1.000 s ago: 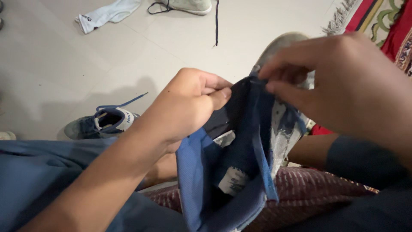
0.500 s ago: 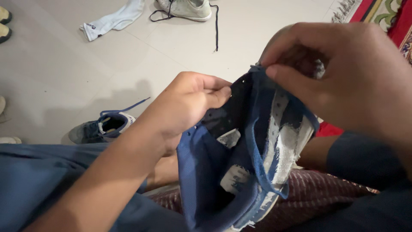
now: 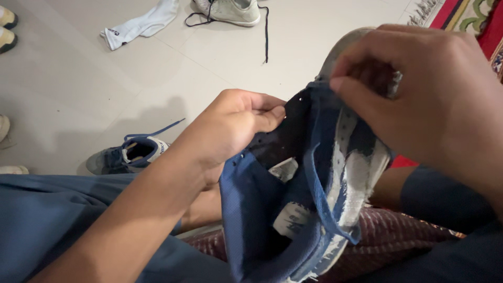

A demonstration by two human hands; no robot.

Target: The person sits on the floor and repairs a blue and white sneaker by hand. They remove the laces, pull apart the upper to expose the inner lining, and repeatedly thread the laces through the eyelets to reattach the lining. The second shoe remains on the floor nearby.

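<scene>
A blue high-top shoe [image 3: 272, 220] with a white inner lining and an eyelet row is held open over my lap. My left hand [image 3: 233, 128] pinches the left side of its upper near the eyelets. My right hand [image 3: 435, 105] grips the right side of the upper at the top and pulls it apart from the left. A loose blue lace [image 3: 319, 194] hangs down inside the opening. The shoe's grey toe [image 3: 340, 47] points away from me, partly hidden behind my right hand.
The matching blue shoe [image 3: 128, 154] lies on the pale tiled floor at left. A white sock [image 3: 141, 23] and a light green shoe [image 3: 228, 10] with a black lace lie farther off. A red patterned rug [image 3: 471, 15] is at top right.
My right hand has pulled the right side of the upper further out, so the shoe's opening is wider and the white lining shows. The view shifted slightly downward.
</scene>
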